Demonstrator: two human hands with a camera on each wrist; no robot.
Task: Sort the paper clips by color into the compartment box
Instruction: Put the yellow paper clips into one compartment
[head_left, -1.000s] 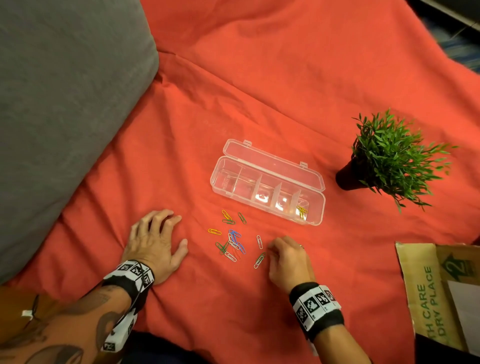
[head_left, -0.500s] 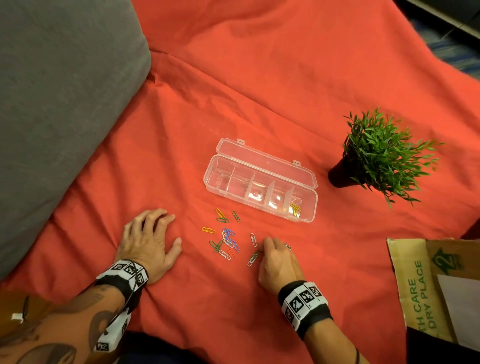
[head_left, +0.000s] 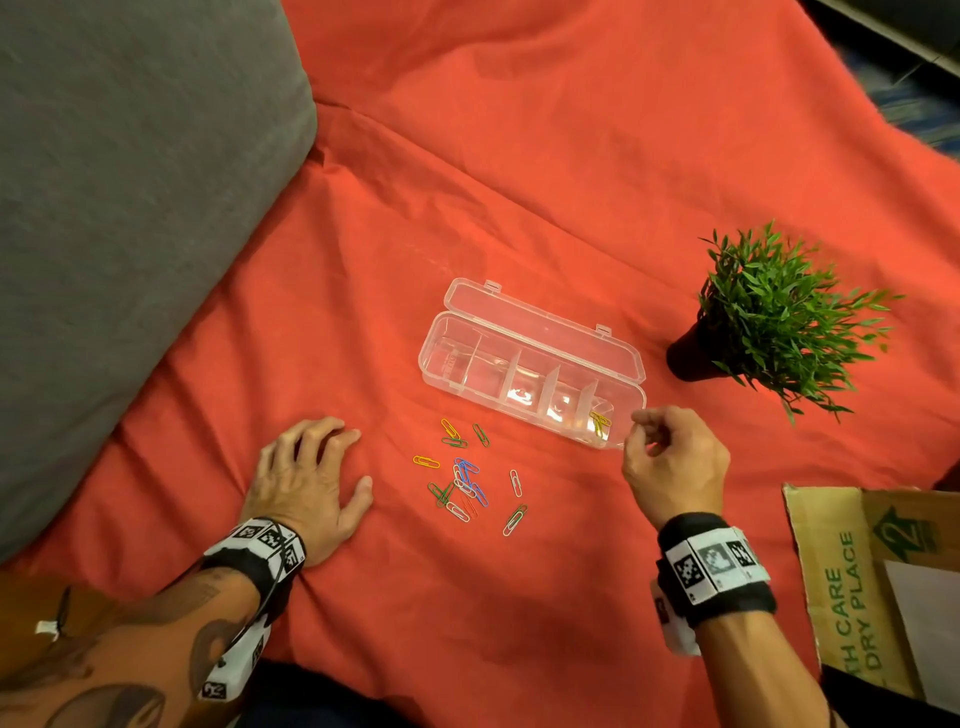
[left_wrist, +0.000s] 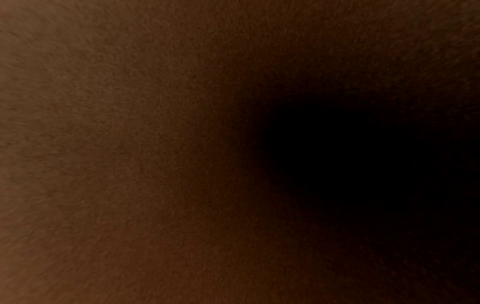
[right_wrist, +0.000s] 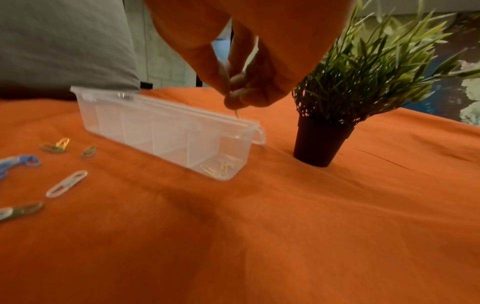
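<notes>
A clear compartment box (head_left: 432, 364) (right_wrist: 145, 127) lies open on the red cloth, its lid folded back. Its rightmost compartment holds yellow clips (head_left: 600, 422) (right_wrist: 221, 167). Loose paper clips (head_left: 465, 480) in yellow, green, blue, red and white lie scattered in front of the box. My right hand (head_left: 638, 417) (right_wrist: 233, 100) hovers at the box's right end and pinches a thin paper clip (right_wrist: 237, 114) between thumb and fingers; its colour is unclear. My left hand (head_left: 340, 462) rests flat on the cloth, left of the clips. The left wrist view is dark.
A small potted plant (head_left: 769, 322) (right_wrist: 322, 144) stands right of the box, close to my right hand. A cardboard box (head_left: 857, 582) sits at the right edge. A grey cushion (head_left: 130, 208) (right_wrist: 64, 41) fills the left side.
My right hand has lifted from the near edge of the clip pile and moved right and forward to the box's right end, pinching a clip. The left hand has stayed put.
</notes>
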